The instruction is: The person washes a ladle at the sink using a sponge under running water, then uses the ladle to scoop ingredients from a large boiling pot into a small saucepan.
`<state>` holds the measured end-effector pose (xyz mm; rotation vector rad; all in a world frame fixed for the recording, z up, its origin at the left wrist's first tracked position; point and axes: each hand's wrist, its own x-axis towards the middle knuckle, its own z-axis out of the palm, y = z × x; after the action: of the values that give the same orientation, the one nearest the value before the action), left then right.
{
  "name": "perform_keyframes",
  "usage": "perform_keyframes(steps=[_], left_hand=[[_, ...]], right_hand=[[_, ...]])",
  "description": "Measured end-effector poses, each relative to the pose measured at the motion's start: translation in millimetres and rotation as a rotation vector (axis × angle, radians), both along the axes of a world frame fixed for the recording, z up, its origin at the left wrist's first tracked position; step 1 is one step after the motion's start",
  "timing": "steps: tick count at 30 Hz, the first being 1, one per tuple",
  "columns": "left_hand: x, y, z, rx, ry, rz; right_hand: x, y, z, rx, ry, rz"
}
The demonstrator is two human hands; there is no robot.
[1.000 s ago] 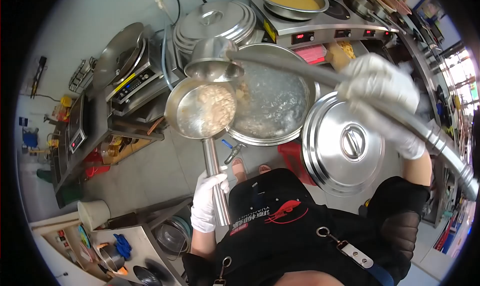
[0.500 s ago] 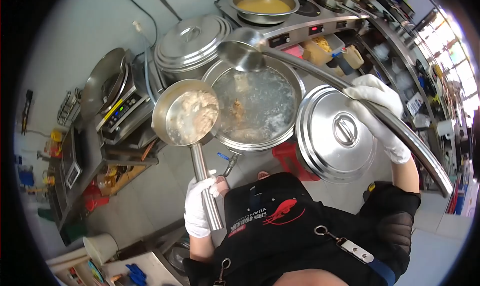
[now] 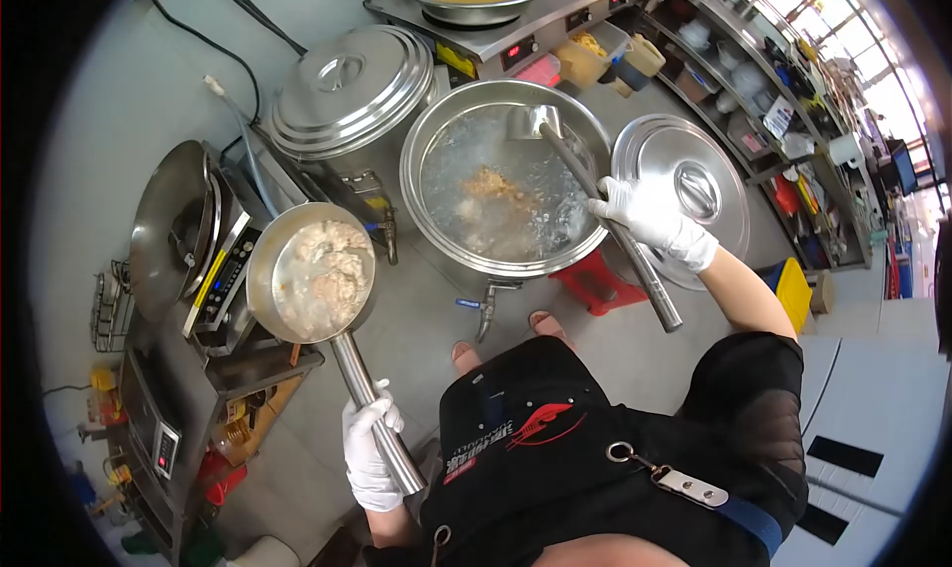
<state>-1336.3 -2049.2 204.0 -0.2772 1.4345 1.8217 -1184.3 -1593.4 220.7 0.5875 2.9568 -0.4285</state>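
Note:
My left hand (image 3: 372,453), in a white glove, is wrapped round the thick steel handle of a saucepan (image 3: 260,314). Cloudy liquid and pale clumps of what looks like meat (image 3: 332,265) lie in the saucepan, held to the left of a large steel stockpot (image 3: 412,195). My gloved right hand (image 3: 654,220) grips the long handle of a steel ladle (image 3: 595,175). The ladle's bowl dips into the stockpot near its far rim. Bubbling liquid (image 3: 461,141) fills much of the pot, with brownish bits (image 3: 491,182) in the middle.
A lidded pot (image 3: 347,81) stands behind left, and another steel lid (image 3: 729,185) lies to the right. A bowl of yellow liquid (image 3: 476,12) sits on the stove. Below the stockpot are a red stool (image 3: 600,287) and a tap (image 3: 486,314). A wok (image 3: 164,225) stands left.
The ladle has come down from above the far rim into the stockpot, and my right hand has moved left with it. The saucepan has shifted left and down, away from the pot.

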Motion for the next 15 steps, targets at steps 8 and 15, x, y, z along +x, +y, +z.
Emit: perform_keyframes(steps=[8,15], left_hand=[[-25,-29,2,0.005,-0.018,-0.027],[-23,-18,-1,-0.009,-0.061,0.009]], right_hand=[[-17,-2,-39,-0.313,0.005,-0.115],[-50,27,-60,-0.652,0.127,-0.256]])
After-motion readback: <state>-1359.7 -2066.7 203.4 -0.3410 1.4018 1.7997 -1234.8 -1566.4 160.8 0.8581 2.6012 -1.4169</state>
